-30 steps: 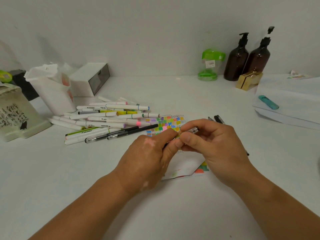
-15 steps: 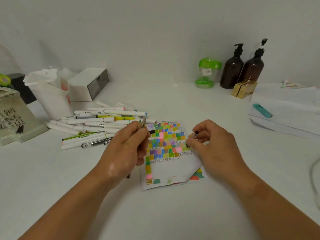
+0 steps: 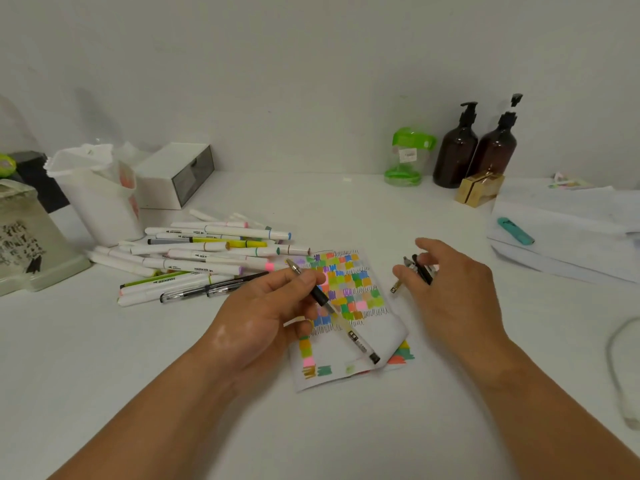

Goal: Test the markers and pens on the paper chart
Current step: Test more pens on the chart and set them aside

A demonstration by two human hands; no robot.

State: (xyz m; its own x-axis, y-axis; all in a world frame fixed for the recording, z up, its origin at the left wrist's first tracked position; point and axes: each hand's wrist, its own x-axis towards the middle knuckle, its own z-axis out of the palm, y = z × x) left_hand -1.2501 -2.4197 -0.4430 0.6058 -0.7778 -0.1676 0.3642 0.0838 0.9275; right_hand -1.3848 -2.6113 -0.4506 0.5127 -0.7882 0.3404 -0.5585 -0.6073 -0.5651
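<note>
left grip pinches pen over paper chart; right grip, fingers loose, above black pens.

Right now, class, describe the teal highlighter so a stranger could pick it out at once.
Find the stack of white paper at the far right. On it lies the teal highlighter, alone, far from the white markers piled at left.

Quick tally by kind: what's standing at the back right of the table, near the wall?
Brown pump bottles: 2
Green-lidded clear jar: 1
Gold box: 1
Total: 4
</note>
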